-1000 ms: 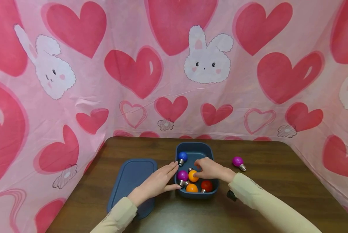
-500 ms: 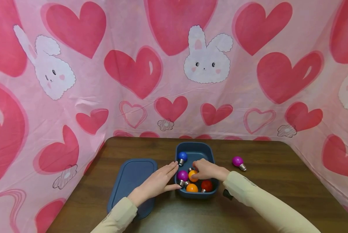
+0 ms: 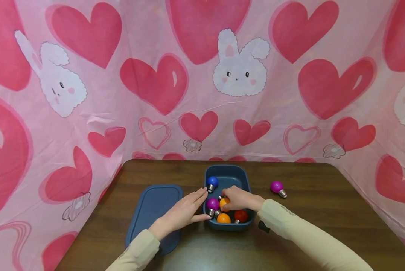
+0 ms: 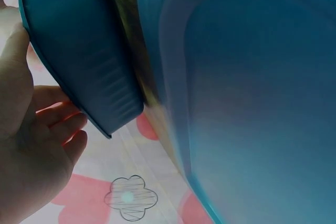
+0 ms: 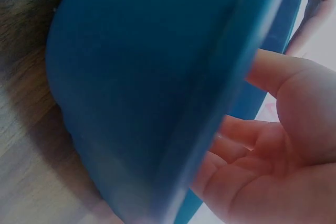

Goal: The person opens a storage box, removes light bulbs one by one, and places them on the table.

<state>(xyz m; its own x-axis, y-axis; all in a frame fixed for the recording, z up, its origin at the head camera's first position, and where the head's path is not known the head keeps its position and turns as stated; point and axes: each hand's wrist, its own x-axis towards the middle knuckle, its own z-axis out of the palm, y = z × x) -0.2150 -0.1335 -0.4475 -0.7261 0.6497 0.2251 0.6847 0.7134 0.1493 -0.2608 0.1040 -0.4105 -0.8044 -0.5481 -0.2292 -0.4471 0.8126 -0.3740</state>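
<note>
A dark blue box (image 3: 244,177) stands on the table with several coloured light bulbs inside. My left hand (image 3: 185,211) rests along the box's left rim, fingers fairly straight; the left wrist view shows its fingertips at the outer wall (image 4: 79,40). My right hand (image 3: 239,198) reaches into the box and pinches an orange light bulb (image 3: 224,202) between thumb and fingers. In the right wrist view the box wall (image 5: 147,87) hides those fingertips. Around that bulb lie a purple bulb (image 3: 212,204), a second orange bulb (image 3: 223,218), a red bulb (image 3: 241,216) and a blue bulb (image 3: 212,182).
The box's blue lid (image 3: 155,214) lies flat to the left, partly under my left forearm. Another purple bulb (image 3: 277,186) lies on the wooden table (image 3: 311,210) to the right of the box. A pink heart-patterned cloth (image 3: 202,90) hangs behind and at both sides.
My right hand has shifted slightly left inside the box, and its fingers have closed in around the orange bulb. The left hand and the other bulbs have kept their places.
</note>
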